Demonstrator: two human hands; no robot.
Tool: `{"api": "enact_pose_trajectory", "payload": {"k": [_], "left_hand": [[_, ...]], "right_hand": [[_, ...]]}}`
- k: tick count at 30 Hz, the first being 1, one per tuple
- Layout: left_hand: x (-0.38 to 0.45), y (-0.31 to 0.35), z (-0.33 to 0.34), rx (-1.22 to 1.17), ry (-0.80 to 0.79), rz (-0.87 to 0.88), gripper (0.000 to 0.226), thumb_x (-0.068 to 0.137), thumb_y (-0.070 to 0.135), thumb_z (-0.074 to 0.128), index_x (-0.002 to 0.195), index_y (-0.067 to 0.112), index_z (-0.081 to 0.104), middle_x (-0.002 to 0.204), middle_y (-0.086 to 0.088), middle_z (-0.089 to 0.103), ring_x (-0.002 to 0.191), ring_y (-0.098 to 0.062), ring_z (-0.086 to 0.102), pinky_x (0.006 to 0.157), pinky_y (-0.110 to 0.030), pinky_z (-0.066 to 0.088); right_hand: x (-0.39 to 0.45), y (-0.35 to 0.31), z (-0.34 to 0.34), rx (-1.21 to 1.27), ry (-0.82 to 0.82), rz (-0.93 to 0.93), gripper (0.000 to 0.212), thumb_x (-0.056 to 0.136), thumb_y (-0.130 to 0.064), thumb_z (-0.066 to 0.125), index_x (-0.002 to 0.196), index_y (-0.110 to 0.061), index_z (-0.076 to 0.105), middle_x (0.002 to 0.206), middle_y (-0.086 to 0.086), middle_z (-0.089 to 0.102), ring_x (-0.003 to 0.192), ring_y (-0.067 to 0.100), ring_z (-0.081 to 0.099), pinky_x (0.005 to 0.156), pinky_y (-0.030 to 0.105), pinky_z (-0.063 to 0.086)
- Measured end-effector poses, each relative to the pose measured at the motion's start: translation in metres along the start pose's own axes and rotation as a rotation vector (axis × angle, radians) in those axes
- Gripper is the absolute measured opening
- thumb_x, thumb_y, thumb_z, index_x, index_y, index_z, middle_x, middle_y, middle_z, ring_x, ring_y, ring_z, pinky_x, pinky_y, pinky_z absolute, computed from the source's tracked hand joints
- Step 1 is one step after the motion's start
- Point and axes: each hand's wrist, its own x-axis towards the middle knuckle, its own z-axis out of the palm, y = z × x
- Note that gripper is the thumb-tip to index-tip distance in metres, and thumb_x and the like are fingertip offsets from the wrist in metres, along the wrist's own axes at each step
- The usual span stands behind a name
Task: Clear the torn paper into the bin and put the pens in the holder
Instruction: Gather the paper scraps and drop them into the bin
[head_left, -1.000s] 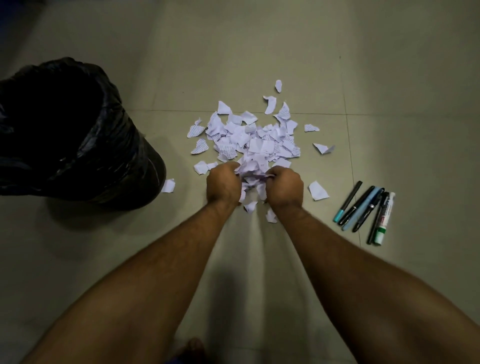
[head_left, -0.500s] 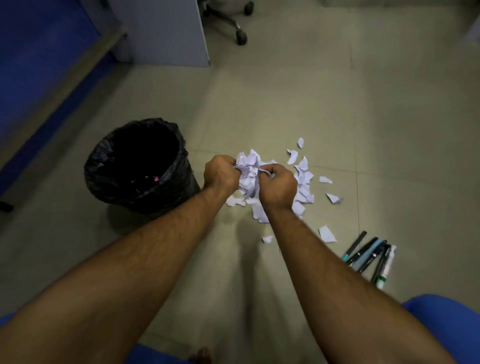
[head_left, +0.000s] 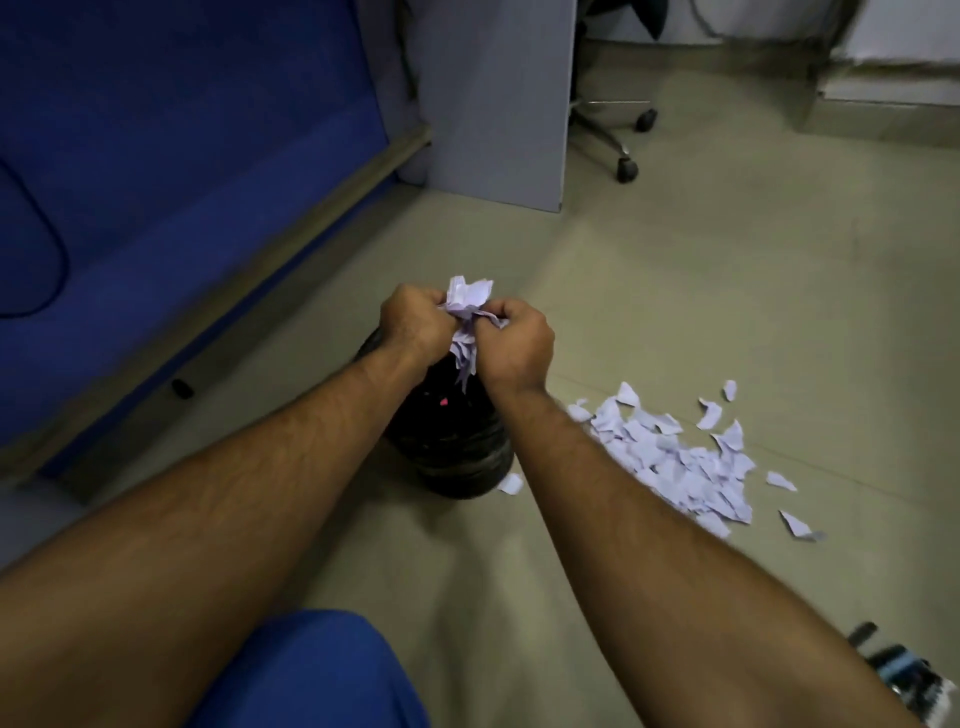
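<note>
Tiled office floor, black-lined bin (head_left: 457, 457) in the middle. Left hand (head_left: 415, 325) and right hand (head_left: 517, 345) both clutch a wad of torn paper (head_left: 467, 312) right above it; loose scraps (head_left: 675, 457) nearby, pens (head_left: 904, 675) bottom right.

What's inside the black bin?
Mostly dark. The bin sits under both hands, and the left hand, right hand and their paper bunch cover most of its opening. One small pink speck shows inside; the rest is hidden.
</note>
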Motion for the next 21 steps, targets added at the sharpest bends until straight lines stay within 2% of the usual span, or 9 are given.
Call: {"api": "enact_pose_trajectory", "payload": {"k": [3, 5, 7, 9, 11, 14, 18, 21], "left_hand": [[0.007, -0.024, -0.012, 0.008, 0.003, -0.01, 0.025, 0.071, 0.033, 0.077, 0.078, 0.009, 0.073, 0.078, -0.008, 0.075, 0.076, -0.019, 0.07, 0.068, -0.039, 0.058], [0.009, -0.041, -0.01, 0.07, -0.032, 0.004, 0.035, 0.074, 0.042, 0.073, 0.079, 0.007, 0.071, 0.081, -0.011, 0.074, 0.074, -0.019, 0.066, 0.068, -0.037, 0.055], [0.009, -0.054, -0.005, 0.191, -0.094, 0.014, 0.043, 0.082, 0.052, 0.067, 0.089, 0.009, 0.069, 0.091, -0.013, 0.073, 0.079, -0.025, 0.064, 0.07, -0.031, 0.05], [0.009, -0.061, 0.001, 0.289, -0.116, -0.001, 0.04, 0.084, 0.046, 0.068, 0.109, 0.015, 0.066, 0.111, -0.012, 0.069, 0.096, -0.028, 0.064, 0.081, -0.031, 0.051], [0.008, -0.058, 0.001, 0.358, -0.1, -0.02, 0.038, 0.082, 0.029, 0.072, 0.117, 0.019, 0.063, 0.119, -0.008, 0.067, 0.106, -0.029, 0.063, 0.084, -0.03, 0.052], [0.008, -0.043, 0.003, 0.379, -0.086, 0.068, 0.026, 0.081, 0.013, 0.066, 0.105, 0.021, 0.068, 0.108, -0.002, 0.071, 0.097, -0.022, 0.066, 0.074, -0.025, 0.049], [-0.001, -0.008, 0.029, 0.27, -0.163, 0.189, 0.011, 0.078, 0.014, 0.065, 0.082, 0.019, 0.074, 0.091, 0.0, 0.075, 0.089, -0.021, 0.069, 0.082, -0.032, 0.056], [-0.019, 0.012, 0.067, 0.197, -0.2, 0.212, 0.011, 0.077, 0.016, 0.064, 0.077, 0.017, 0.074, 0.082, -0.001, 0.075, 0.082, -0.022, 0.07, 0.079, -0.034, 0.058]], "right_hand": [[0.0, 0.002, 0.022, -0.11, -0.072, -0.046, 0.016, 0.085, -0.018, 0.063, 0.094, -0.017, 0.076, 0.092, 0.003, 0.075, 0.083, 0.021, 0.066, 0.067, 0.02, 0.037], [0.004, 0.013, 0.027, -0.264, -0.181, -0.037, 0.016, 0.089, -0.02, 0.061, 0.096, -0.014, 0.074, 0.096, 0.007, 0.074, 0.088, 0.025, 0.066, 0.067, 0.021, 0.035], [0.008, 0.023, 0.032, -0.399, -0.309, -0.009, 0.021, 0.092, -0.027, 0.061, 0.102, -0.012, 0.071, 0.1, 0.009, 0.073, 0.095, 0.028, 0.067, 0.067, 0.024, 0.037], [0.011, 0.028, 0.03, -0.483, -0.336, -0.004, 0.025, 0.089, -0.026, 0.065, 0.108, -0.013, 0.07, 0.105, 0.01, 0.072, 0.101, 0.03, 0.067, 0.07, 0.027, 0.043], [0.014, 0.026, 0.024, -0.493, -0.292, -0.036, 0.032, 0.085, -0.019, 0.067, 0.117, -0.013, 0.068, 0.114, 0.009, 0.071, 0.108, 0.029, 0.065, 0.08, 0.03, 0.049], [0.017, 0.021, 0.009, -0.389, -0.197, -0.061, 0.032, 0.084, -0.018, 0.065, 0.115, -0.017, 0.069, 0.112, 0.005, 0.072, 0.105, 0.026, 0.066, 0.084, 0.03, 0.05], [0.022, 0.023, -0.021, -0.23, -0.039, -0.011, 0.02, 0.085, -0.024, 0.063, 0.102, -0.021, 0.072, 0.096, -0.003, 0.074, 0.09, 0.018, 0.067, 0.075, 0.021, 0.044], [0.025, 0.039, -0.052, -0.178, 0.131, 0.023, 0.016, 0.085, -0.025, 0.061, 0.096, -0.022, 0.073, 0.091, -0.004, 0.074, 0.088, 0.019, 0.067, 0.076, 0.025, 0.047]]}}
